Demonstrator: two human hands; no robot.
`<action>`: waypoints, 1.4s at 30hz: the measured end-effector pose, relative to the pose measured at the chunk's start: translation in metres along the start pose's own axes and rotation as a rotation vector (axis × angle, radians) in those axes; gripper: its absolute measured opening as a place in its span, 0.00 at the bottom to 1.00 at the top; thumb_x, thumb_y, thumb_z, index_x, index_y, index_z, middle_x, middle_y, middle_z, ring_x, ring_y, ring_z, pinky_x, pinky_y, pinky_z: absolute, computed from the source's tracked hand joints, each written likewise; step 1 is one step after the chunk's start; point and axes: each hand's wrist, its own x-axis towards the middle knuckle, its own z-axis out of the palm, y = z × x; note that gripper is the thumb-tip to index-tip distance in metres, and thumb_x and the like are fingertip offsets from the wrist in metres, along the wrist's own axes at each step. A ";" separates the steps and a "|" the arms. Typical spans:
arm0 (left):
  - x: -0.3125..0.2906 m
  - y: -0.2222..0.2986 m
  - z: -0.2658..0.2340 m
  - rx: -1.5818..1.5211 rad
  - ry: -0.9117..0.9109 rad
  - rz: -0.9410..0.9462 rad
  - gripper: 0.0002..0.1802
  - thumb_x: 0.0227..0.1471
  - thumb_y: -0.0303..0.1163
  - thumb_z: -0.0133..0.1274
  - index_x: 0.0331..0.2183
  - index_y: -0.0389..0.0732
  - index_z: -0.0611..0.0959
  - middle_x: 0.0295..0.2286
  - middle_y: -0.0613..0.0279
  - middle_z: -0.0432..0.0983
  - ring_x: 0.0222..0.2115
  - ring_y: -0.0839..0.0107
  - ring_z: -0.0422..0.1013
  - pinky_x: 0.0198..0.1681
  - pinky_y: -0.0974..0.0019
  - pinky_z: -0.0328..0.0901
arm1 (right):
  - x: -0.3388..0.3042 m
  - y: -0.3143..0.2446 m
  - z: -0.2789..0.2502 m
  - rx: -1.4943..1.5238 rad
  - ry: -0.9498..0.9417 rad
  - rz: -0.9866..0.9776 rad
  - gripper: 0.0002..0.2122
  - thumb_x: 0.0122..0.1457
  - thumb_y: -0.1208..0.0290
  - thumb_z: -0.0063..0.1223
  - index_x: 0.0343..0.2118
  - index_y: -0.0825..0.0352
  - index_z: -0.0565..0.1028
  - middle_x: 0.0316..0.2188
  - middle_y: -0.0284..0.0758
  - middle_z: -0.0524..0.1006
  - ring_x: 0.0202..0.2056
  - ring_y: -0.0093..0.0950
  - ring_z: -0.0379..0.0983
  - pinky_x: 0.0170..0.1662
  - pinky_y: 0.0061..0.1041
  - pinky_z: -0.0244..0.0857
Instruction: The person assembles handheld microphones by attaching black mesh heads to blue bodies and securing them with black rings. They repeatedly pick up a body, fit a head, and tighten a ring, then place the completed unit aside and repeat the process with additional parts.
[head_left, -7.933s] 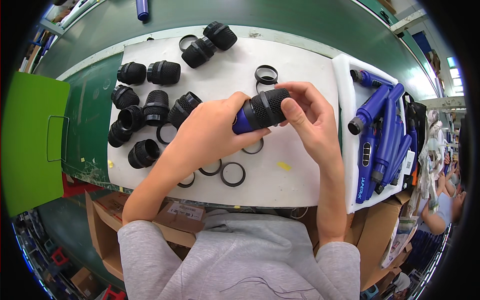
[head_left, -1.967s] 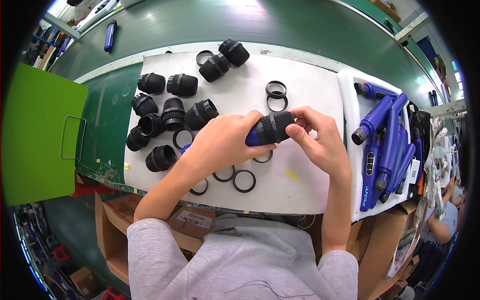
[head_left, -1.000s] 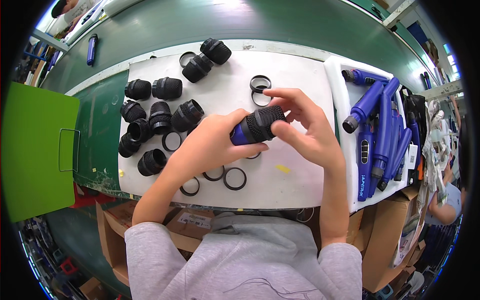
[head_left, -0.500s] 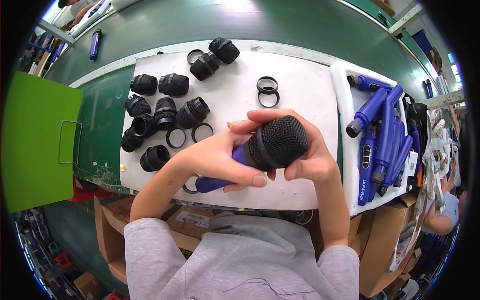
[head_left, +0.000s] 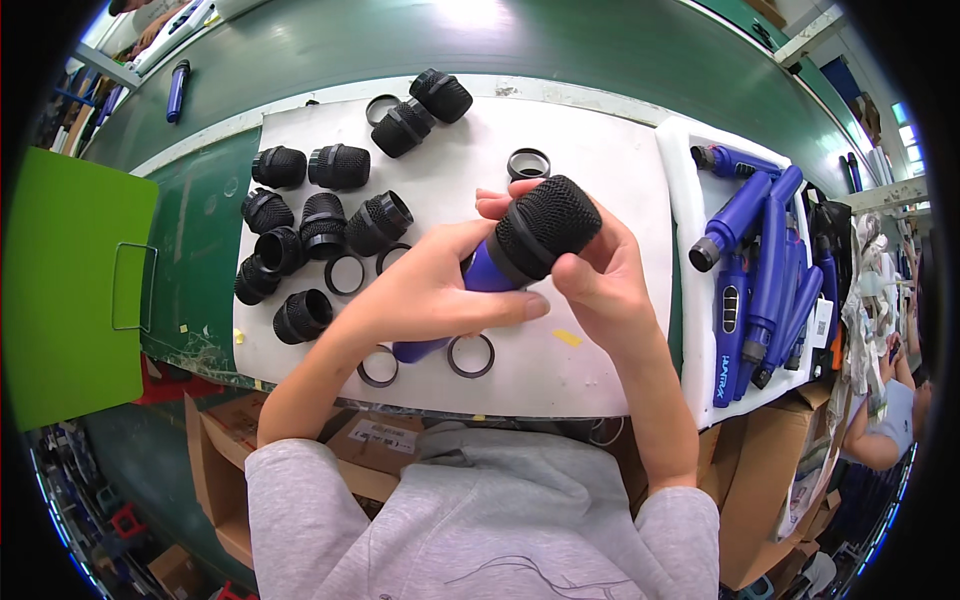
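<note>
Between my two hands, above the white work sheet, a purple microphone [head_left: 548, 232] with a black mesh head is tilted, its head up and to the right. My left hand [head_left: 435, 290] is wrapped round its purple body, thumb lying along it just below the head. The fingers of my right hand [head_left: 612, 285] curl round the mesh head, thumb against its side; some fingertips are hidden behind it. Loose black microphone heads [head_left: 340, 167] lie to the left. Black rings [head_left: 470, 376] rest near and below my hands, and another ring [head_left: 528, 177] sits just beyond them.
A white foam tray [head_left: 685, 330] on the right holds several purple microphone bodies [head_left: 735, 225]. A bright green bin [head_left: 80, 290] stands at the left. Cardboard boxes [head_left: 765, 480] are below the table edge. Another microphone [head_left: 177, 92] lies on the far green surface.
My hands have moved the microphone slightly up and left. A ring and a yellow scrap below it now show. My right hand has shifted round the mesh head.
</note>
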 end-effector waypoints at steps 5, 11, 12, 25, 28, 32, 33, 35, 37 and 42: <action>0.003 -0.016 -0.009 -0.461 -0.515 -0.056 0.21 0.54 0.39 0.59 0.41 0.33 0.74 0.17 0.65 0.72 0.13 0.77 0.69 0.19 0.73 0.62 | -0.001 -0.004 -0.008 0.127 -0.085 -0.058 0.40 0.53 0.48 0.65 0.59 0.75 0.64 0.52 0.50 0.74 0.59 0.43 0.67 0.62 0.44 0.60; 0.001 -0.014 -0.002 -0.433 -0.414 -0.154 0.16 0.54 0.39 0.59 0.32 0.36 0.75 0.12 0.67 0.69 0.10 0.78 0.66 0.15 0.74 0.60 | -0.001 -0.013 -0.011 0.110 -0.049 -0.056 0.36 0.56 0.51 0.63 0.59 0.74 0.65 0.51 0.51 0.74 0.59 0.43 0.68 0.63 0.43 0.58; 0.001 -0.011 -0.002 -0.409 -0.365 -0.171 0.17 0.54 0.39 0.60 0.31 0.36 0.75 0.13 0.67 0.69 0.11 0.79 0.66 0.14 0.74 0.60 | -0.001 -0.014 -0.012 0.079 -0.018 -0.048 0.35 0.56 0.52 0.63 0.59 0.74 0.65 0.51 0.51 0.75 0.58 0.42 0.68 0.62 0.42 0.59; 0.001 -0.005 -0.017 -0.284 -0.268 -0.048 0.22 0.53 0.37 0.61 0.44 0.34 0.73 0.16 0.64 0.70 0.13 0.78 0.68 0.18 0.73 0.64 | -0.001 -0.011 -0.004 0.152 0.042 -0.082 0.36 0.54 0.55 0.67 0.59 0.74 0.65 0.54 0.51 0.73 0.56 0.44 0.71 0.61 0.43 0.62; 0.003 -0.011 -0.020 -0.599 -0.584 -0.139 0.24 0.55 0.42 0.59 0.43 0.33 0.73 0.15 0.63 0.69 0.12 0.76 0.68 0.18 0.72 0.65 | -0.003 -0.012 -0.007 0.222 -0.034 -0.075 0.37 0.54 0.55 0.67 0.60 0.74 0.63 0.56 0.53 0.70 0.58 0.47 0.68 0.63 0.45 0.59; 0.008 -0.009 -0.013 -0.541 -0.524 -0.195 0.20 0.58 0.42 0.56 0.37 0.34 0.72 0.15 0.62 0.69 0.09 0.76 0.65 0.12 0.73 0.59 | -0.003 -0.014 -0.010 0.209 -0.023 -0.093 0.35 0.55 0.57 0.66 0.60 0.74 0.64 0.54 0.51 0.72 0.57 0.44 0.69 0.62 0.44 0.60; 0.002 -0.007 -0.011 -0.497 -0.434 -0.190 0.18 0.58 0.41 0.56 0.33 0.35 0.72 0.15 0.63 0.70 0.08 0.76 0.64 0.10 0.73 0.57 | -0.002 -0.014 -0.011 0.176 0.007 -0.096 0.35 0.56 0.58 0.65 0.60 0.74 0.64 0.54 0.51 0.73 0.57 0.43 0.70 0.62 0.43 0.60; -0.001 0.000 -0.009 -0.187 -0.216 -0.163 0.17 0.54 0.38 0.59 0.36 0.34 0.75 0.17 0.66 0.71 0.10 0.79 0.65 0.12 0.74 0.58 | -0.002 -0.010 -0.011 0.102 0.055 -0.110 0.31 0.57 0.63 0.64 0.59 0.75 0.65 0.51 0.48 0.75 0.55 0.37 0.71 0.61 0.39 0.62; 0.000 0.007 -0.003 0.067 0.014 -0.144 0.19 0.50 0.35 0.61 0.41 0.35 0.77 0.20 0.68 0.72 0.13 0.82 0.66 0.15 0.75 0.57 | -0.002 -0.010 -0.008 -0.055 0.124 -0.083 0.33 0.60 0.56 0.61 0.59 0.76 0.63 0.52 0.47 0.75 0.57 0.42 0.70 0.63 0.42 0.58; 0.002 0.004 -0.001 0.045 -0.026 -0.117 0.17 0.50 0.34 0.61 0.39 0.35 0.79 0.21 0.69 0.73 0.14 0.81 0.67 0.16 0.74 0.59 | -0.002 -0.015 -0.009 -0.055 0.140 -0.056 0.35 0.58 0.55 0.62 0.59 0.77 0.63 0.52 0.49 0.74 0.56 0.44 0.71 0.61 0.43 0.61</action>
